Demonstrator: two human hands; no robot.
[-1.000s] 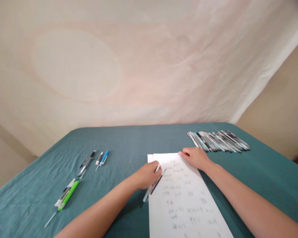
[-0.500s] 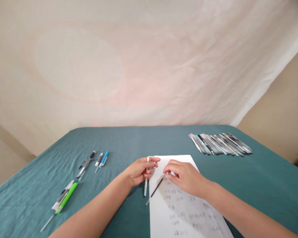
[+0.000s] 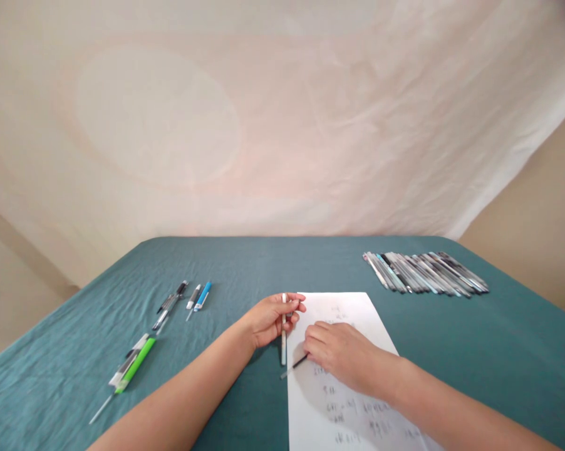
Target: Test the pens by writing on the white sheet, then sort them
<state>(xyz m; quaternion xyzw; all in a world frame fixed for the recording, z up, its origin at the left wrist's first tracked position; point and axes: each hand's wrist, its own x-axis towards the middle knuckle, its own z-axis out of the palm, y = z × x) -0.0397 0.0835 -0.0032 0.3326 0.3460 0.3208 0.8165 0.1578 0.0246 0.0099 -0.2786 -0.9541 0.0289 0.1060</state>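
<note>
My left hand [image 3: 269,322] is closed round a slim white pen barrel [image 3: 283,346], which points down along the paper's left edge. Its thumb and forefinger also pinch at a small part too tiny to make out. Over the paper, my right hand [image 3: 339,352] has its fingers closed on a thin pen refill [image 3: 300,362]. The refill is dark along its upper part and clear at its lower left end, and its other end is hidden by the fingers. Beneath both lies a white sheet of paper [image 3: 311,416] with handwriting, partly covered by my right hand and forearm.
A tight row of many pens [image 3: 423,274] lies at the back right. On the left are a green pen barrel [image 3: 136,366] with white and clear pen parts, a black-and-clear pen [image 3: 170,307] and a blue pen part [image 3: 202,296]. A green cloth [image 3: 245,263] covers the table.
My right hand has come down and slightly left over the paper, covering more of the refill. My left hand stays near the paper's upper left edge with the barrel. The view has shifted slightly.
</note>
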